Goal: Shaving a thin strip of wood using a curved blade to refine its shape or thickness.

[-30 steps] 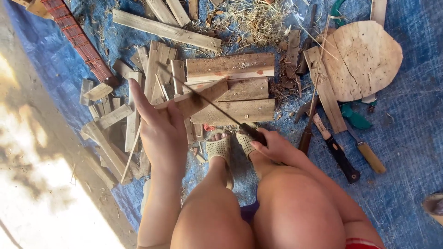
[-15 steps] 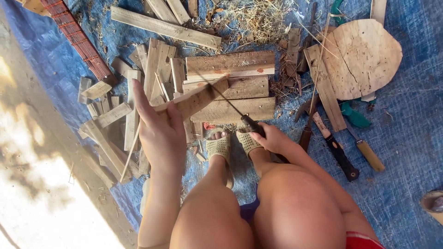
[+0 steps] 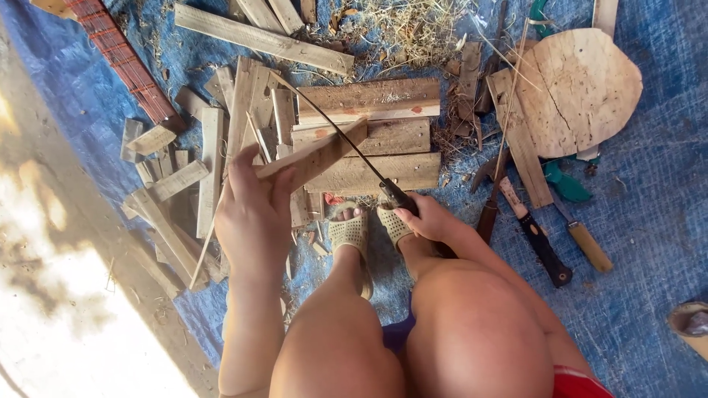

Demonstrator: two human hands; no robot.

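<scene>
Gripping pale flat wood strip (image 3: 313,156) w/ left hand (image 3: 251,214), slanted above plank pile; right hand (image 3: 428,220) clenching long thin dark blade (image 3: 332,125) across it. Risking slip toward left fingers, probably.

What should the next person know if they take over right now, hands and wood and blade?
Left hand: grip on the near end of a flat wood piece, held slanted over the stacked planks.
Right hand: grip on the dark handle of a long thin blade, its edge lying across the far end of the held piece.
Done: cut slats lie scattered to the left on the blue tarp.
Left: how deep the blade sits in the piece cannot be told. Spare tools lie at right.
</scene>
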